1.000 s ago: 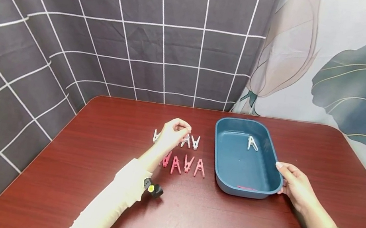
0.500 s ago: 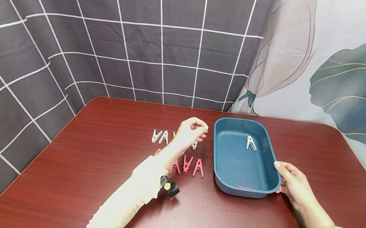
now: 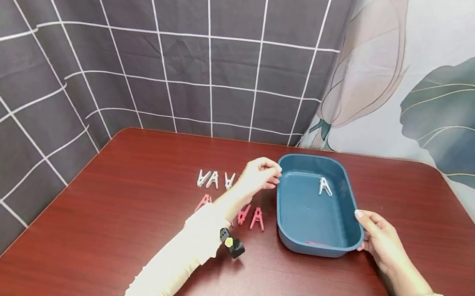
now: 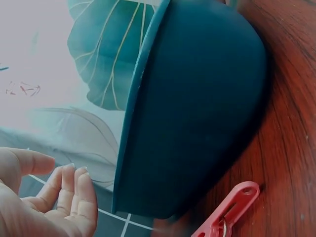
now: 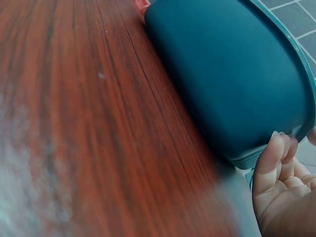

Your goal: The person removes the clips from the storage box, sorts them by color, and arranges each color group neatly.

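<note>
The dark blue plastic basin (image 3: 308, 217) stands right of the middle of the table. Inside it lie a white clothespin (image 3: 325, 186) and, mostly hidden by the near wall, something pink (image 3: 318, 244). My right hand (image 3: 378, 237) grips the basin's right rim, thumb on top and fingers against the outer wall. Right at the far left rim is my left hand (image 3: 258, 177), fingers loosely bent; in the left wrist view the thumb and fingertips (image 4: 81, 173) stand apart with nothing visible between them. Beneath the left arm, white clothespins (image 3: 214, 179) and pink clothespins (image 3: 257, 218) lie in two rows, partly hidden.
The reddish-brown table (image 3: 110, 231) carries everything. A dark grid-patterned curtain (image 3: 164, 52) hangs behind and to the left, and a leaf-printed cloth (image 3: 439, 98) at the right. Small black cameras (image 3: 233, 244) sit on both wrists.
My left hand has moved right, from above the white clothespins to the basin's left rim, uncovering the left white clothespins. The right hand keeps its grip on the basin.
</note>
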`<state>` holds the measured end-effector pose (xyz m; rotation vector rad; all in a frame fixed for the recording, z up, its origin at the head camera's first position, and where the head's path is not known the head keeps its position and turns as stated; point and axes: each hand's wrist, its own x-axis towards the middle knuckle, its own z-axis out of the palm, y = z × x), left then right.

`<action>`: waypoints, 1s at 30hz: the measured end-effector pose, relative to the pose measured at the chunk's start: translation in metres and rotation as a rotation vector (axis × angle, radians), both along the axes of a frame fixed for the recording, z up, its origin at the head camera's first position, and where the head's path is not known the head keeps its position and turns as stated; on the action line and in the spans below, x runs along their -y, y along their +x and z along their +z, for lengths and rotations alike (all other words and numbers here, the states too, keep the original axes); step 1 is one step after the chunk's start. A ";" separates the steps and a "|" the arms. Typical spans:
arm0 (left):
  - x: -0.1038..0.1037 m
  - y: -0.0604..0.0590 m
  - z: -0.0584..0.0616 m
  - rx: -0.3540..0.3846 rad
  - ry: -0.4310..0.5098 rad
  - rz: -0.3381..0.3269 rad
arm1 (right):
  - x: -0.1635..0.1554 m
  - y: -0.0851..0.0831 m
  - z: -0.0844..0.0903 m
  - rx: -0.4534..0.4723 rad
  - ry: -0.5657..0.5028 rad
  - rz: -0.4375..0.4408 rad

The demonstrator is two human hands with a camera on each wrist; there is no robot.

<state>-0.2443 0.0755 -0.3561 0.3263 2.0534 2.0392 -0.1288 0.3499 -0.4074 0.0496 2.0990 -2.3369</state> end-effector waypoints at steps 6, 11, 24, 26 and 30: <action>-0.007 -0.003 -0.002 0.055 0.067 -0.004 | -0.003 0.001 -0.001 0.014 0.011 -0.004; -0.018 -0.004 0.003 0.053 0.068 -0.011 | -0.004 0.001 0.000 0.012 0.017 -0.009; -0.052 -0.010 0.013 0.004 0.010 -0.023 | -0.002 -0.001 0.000 -0.024 0.020 -0.023; -0.055 -0.010 0.013 0.006 0.007 -0.029 | -0.001 -0.001 0.000 -0.024 0.019 -0.023; -0.063 -0.011 0.013 0.019 -0.006 -0.033 | -0.002 -0.001 0.000 -0.017 0.022 -0.025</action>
